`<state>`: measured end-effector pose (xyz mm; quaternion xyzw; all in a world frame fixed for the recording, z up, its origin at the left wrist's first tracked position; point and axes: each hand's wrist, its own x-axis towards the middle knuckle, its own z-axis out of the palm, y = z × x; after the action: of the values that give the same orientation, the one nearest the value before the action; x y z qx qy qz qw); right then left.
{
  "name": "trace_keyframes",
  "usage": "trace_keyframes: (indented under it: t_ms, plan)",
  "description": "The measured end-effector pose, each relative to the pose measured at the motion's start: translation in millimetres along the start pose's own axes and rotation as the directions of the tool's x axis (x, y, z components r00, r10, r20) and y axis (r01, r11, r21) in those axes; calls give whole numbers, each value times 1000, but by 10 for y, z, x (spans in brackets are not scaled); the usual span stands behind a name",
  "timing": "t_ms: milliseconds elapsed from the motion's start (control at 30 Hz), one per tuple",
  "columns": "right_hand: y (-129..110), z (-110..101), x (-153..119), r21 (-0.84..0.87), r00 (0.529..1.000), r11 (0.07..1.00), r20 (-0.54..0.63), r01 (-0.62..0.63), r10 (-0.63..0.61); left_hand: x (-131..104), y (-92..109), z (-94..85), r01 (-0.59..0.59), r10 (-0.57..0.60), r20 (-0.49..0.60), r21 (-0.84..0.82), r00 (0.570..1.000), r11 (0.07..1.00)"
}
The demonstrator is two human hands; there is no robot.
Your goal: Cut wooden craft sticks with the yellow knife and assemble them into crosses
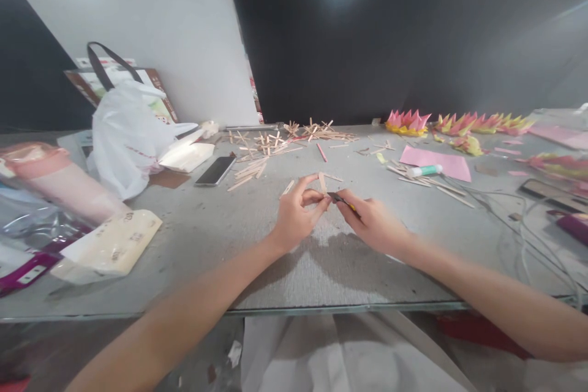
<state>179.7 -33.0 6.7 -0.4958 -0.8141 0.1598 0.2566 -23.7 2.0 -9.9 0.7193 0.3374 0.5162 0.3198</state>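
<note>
Near the middle of the grey table, my left hand [297,215] pinches a short flat wooden stick [322,182] that points upward. My right hand [373,224] is closed around a cutter knife [339,198] with a yellow and black handle. The knife's tip is close to the lower end of the stick, by my left fingertips; whether they touch is too small to tell. Another small wooden stick [287,188] lies just behind my left hand. Farther back is a loose pile of wooden sticks [271,144].
A phone [215,170], a white plastic bag [131,135], a pink tumbler [64,180] and a tissue pack [114,245] are on the left. Pink paper [436,163], a glue stick [425,170], cables [521,220] and folded paper flowers [407,123] are on the right.
</note>
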Motion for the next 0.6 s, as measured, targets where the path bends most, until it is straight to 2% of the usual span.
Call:
trace_keyframes:
  t_ms: [400,600]
  plan:
    - [4,1,0,-16,1000,1000,2,-8,8,-31,68,-7,37,-34,66,-55,997,998]
    - [28,30,9,64,1000,998,-29,-2,4,-23,58,-35,99,-92,109,-65,990,993]
